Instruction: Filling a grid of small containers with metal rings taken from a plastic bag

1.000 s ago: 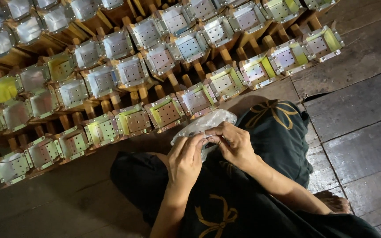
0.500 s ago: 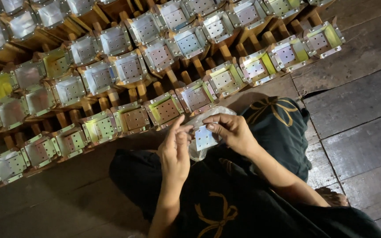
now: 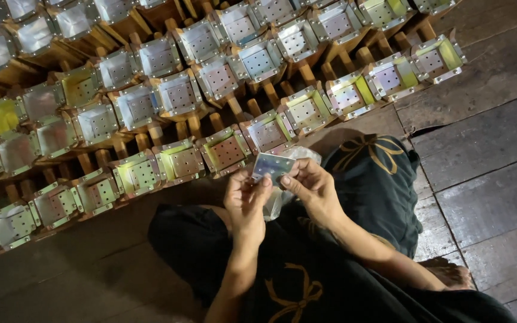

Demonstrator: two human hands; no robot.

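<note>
Hands meet over the lap: left hand (image 3: 245, 200) and right hand (image 3: 309, 190) pinch one perforated metal square (image 3: 272, 167) by opposite edges, keeping its face visible, beside rows of lined wooden moulds (image 3: 227, 152).

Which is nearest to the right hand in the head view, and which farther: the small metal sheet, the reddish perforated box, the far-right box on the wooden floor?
1. Small metal sheet: pinched by right hand, at its fingertips.
2. Reddish perforated box: just above-left.
3. Far-right box: upper right, farthest.
</note>
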